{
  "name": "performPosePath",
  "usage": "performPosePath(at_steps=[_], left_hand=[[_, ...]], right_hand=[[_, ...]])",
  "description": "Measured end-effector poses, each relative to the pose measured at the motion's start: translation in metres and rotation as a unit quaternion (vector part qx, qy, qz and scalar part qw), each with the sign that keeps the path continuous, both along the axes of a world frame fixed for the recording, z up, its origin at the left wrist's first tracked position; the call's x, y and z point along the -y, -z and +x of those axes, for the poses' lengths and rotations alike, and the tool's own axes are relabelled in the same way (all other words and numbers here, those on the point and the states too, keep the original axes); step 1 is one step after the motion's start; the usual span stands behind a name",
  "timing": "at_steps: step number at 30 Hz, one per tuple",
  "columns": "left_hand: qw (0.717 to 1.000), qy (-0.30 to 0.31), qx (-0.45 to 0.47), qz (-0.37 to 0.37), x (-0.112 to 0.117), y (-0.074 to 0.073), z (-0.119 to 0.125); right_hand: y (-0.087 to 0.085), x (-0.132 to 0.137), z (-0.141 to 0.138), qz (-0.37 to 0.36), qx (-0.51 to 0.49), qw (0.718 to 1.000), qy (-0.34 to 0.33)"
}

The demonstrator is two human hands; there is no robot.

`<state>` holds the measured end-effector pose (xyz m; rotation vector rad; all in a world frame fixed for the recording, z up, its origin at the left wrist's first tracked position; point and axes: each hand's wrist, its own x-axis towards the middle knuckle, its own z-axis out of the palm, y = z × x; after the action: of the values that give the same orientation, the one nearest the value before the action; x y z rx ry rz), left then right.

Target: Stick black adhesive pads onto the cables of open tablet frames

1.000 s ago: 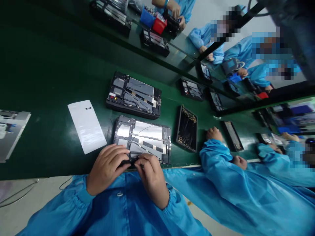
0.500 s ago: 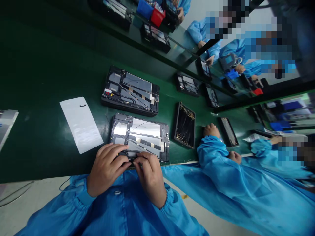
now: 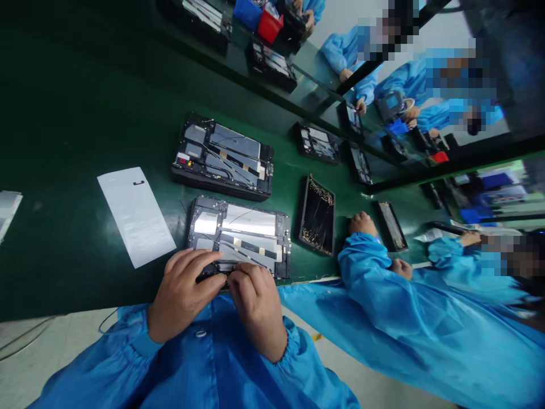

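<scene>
An opened tablet-like device (image 3: 249, 218), with silver panels and thin cables inside, lies before me near the table edge. My left hand (image 3: 183, 292) reaches over its near left corner, with fingers stretched out and a gap above the thumb. At the middle of the near edge, my right hand (image 3: 255, 301) is closed, its thumb and fingertips pinched together beside the left thumb. Whatever those fingertips hold is hidden. Just beyond lies a second opened device (image 3: 234, 150) of the same kind, on a thick black base. Left of both is a white sheet (image 3: 136, 221) bearing a small black bracket-shaped piece (image 3: 138, 183).
To the right stands a black tray (image 3: 302, 213) of black cables with gold ends. A co-worker's hand (image 3: 363, 223) and blue sleeve (image 3: 366, 261) are close beside it, near a narrow tray (image 3: 399, 224). Another device (image 3: 317, 142) lies farther back, below a raised shelf.
My right fingers have curled tighter at the device's near edge. The gap between my left thumb and the finger above it looks clearer. The view has shifted slightly.
</scene>
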<state>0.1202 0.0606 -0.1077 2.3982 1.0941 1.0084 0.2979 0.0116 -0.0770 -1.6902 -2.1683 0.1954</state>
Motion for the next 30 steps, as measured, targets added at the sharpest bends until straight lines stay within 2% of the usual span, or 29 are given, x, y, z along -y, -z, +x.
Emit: performPosePath(at_steps=[8, 17, 30], left_hand=[[1.0, 0.006, 0.001, -0.022, 0.0, -0.003, 0.002], [0.999, -0.019, -0.012, -0.049, -0.001, -0.01, 0.009], [1.0, -0.001, -0.005, -0.023, -0.003, -0.007, 0.008]], right_hand=[[0.005, 0.004, 0.018, 0.01, -0.168, 0.985, -0.028], [0.008, 0.005, 0.015, 0.036, -0.182, 0.983, -0.003], [0.006, 0.004, 0.014, 0.021, -0.168, 0.986, 0.01]])
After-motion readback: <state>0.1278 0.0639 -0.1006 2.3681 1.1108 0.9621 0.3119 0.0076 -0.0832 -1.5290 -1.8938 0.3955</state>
